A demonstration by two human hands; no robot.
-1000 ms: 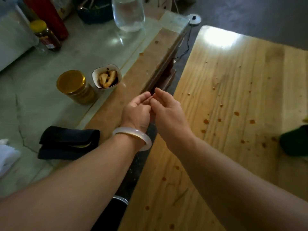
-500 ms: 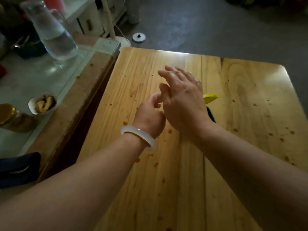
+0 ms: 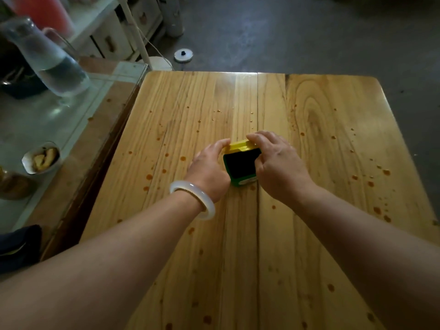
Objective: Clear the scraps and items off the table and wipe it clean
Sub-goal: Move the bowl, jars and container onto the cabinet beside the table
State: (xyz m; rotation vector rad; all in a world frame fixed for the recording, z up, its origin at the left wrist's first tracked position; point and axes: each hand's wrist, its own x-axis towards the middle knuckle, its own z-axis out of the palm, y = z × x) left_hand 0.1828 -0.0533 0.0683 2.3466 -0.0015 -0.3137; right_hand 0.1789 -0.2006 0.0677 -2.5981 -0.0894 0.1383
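Observation:
A small green box (image 3: 241,168) with a dark face and a yellow lid at its far end stands in the middle of the wooden table (image 3: 321,139). My left hand (image 3: 209,171), with a pale bangle on the wrist, holds the box's left side, thumb on the yellow lid. My right hand (image 3: 277,164) grips the right side, fingers curled over the lid. Orange-brown sauce spots (image 3: 149,176) dot the tabletop on both sides of the box.
A glass-topped side table (image 3: 42,125) adjoins on the left, carrying a water pitcher (image 3: 47,58), a small bowl of scraps (image 3: 41,157), a jar (image 3: 13,184) and a dark folded cloth (image 3: 17,246). Grey floor lies beyond the far edge.
My view has swung right from the side table to the wooden table. Both hands, held together in the air before, have come down and taken hold of the green box.

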